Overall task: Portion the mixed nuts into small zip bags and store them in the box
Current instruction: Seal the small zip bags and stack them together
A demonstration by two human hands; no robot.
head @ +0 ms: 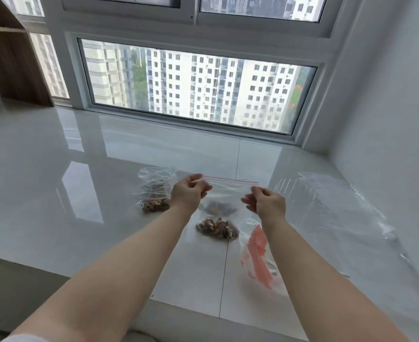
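Glossy white floor (55, 169) under a wide window (198, 90). At 3 o'clock, a large slack clear plastic sheet or bag (339, 206); no box in view. Centre: a zip bag (228, 191) held upright, nuts (217, 228) at its bottom, left hand (187, 192) and right hand (267, 202) each pinching a top corner of the red seal. At 9 o'clock, a second nut-filled bag (154, 193) lies on the floor. At 5 o'clock, a pack with red strips (257, 255). Judgement: at least two portions bagged, sealing under way, boxing not yet done.
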